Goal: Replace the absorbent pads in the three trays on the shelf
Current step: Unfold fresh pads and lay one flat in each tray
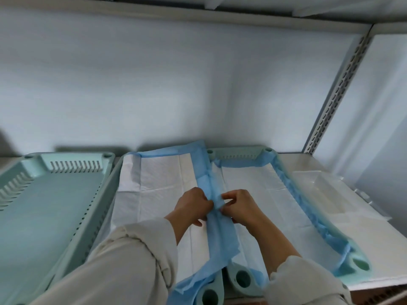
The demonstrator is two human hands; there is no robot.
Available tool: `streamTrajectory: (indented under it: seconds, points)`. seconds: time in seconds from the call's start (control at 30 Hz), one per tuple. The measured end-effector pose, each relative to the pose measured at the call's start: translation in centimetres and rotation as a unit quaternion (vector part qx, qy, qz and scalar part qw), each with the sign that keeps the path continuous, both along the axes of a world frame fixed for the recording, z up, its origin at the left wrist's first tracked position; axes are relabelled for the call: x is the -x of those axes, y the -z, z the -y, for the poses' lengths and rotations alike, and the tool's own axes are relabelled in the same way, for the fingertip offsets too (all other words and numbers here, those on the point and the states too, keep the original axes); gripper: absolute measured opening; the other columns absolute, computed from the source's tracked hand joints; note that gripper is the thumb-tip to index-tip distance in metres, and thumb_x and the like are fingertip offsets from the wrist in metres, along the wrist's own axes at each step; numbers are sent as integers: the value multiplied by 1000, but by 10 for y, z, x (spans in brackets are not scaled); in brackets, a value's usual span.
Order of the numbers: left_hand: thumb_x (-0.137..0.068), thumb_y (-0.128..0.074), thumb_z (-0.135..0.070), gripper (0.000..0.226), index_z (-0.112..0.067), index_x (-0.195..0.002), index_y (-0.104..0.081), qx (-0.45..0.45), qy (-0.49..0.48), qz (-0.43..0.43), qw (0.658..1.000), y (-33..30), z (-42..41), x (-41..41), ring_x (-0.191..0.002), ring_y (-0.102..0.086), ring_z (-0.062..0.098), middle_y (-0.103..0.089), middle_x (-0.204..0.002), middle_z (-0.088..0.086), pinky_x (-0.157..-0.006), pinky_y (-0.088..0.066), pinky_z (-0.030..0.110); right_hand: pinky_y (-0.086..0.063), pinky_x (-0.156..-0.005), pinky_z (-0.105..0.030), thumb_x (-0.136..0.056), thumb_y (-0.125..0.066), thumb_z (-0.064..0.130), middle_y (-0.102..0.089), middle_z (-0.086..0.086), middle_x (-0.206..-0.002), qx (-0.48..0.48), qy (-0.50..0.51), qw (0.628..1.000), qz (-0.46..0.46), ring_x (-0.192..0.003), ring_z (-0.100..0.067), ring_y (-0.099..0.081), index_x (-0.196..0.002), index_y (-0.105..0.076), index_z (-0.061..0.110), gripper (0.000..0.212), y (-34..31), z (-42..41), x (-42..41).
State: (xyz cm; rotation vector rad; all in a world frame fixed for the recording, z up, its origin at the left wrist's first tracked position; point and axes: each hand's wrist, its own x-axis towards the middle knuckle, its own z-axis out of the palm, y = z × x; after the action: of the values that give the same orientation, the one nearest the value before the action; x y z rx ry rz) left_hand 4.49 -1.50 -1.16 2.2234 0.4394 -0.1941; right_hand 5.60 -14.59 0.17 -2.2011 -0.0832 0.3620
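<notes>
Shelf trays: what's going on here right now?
A person is lining green trays on a shelf with absorbent pads. Both hands, left hand and right hand, pinch the blue edges where the middle pad and the right pad meet. The middle tray and right tray already have pads in; the left tray is bare. A clear plastic container sits at the right of the trays.

A pale, bluish-white wall (176, 84) fills the view from 9 to 1 o'clock, evenly lit. A grey perforated metal upright (337, 93) slants at 2 o'clock, meeting an upper shelf edge (198, 16) across 12 o'clock.
</notes>
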Motion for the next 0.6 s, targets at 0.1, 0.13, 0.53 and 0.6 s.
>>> streamTrajectory:
  seconds: [0.1,0.13,0.53,0.6]
  points:
    - [-91,-53,-24,13,-12,-92,-58,-37,-13,57,998,-2,-5,-1,-75,-70,22,-67,-86,8,-68,-61,35,-55,-81,-32,-85,-62,4,-66,-14,-111,1,-5,1000,-11,-97,-25,-65,-130,-56,11,46,-3,0,2]
    - [-92,-52,-26,13,-14,-89,-56,-65,-19,97,993,-4,-6,-1,-74,-67,21,-64,-82,5,-70,-60,33,-56,-81,-32,-85,-61,3,-66,-13,-110,-3,-8,1000,-19,-97,-25,-64,-130,-56,12,47,-4,0,2]
    - [-98,-38,-10,27,-6,-106,-64,19,80,136,987,6,19,1,-104,-60,26,-63,-114,12,-89,-49,33,-48,-59,-24,-98,-48,36,-62,-13,-114,-89,66,987,-117,-95,-24,-62,-115,-57,7,35,-10,9,9]
    - [-98,-34,-6,32,-7,-113,-62,18,82,125,989,6,17,3,-111,-57,25,-60,-122,11,-96,-49,34,-46,-60,-24,-92,-59,37,-61,-10,-113,-56,44,990,-120,-98,-23,-59,-115,-57,8,37,-8,11,9]
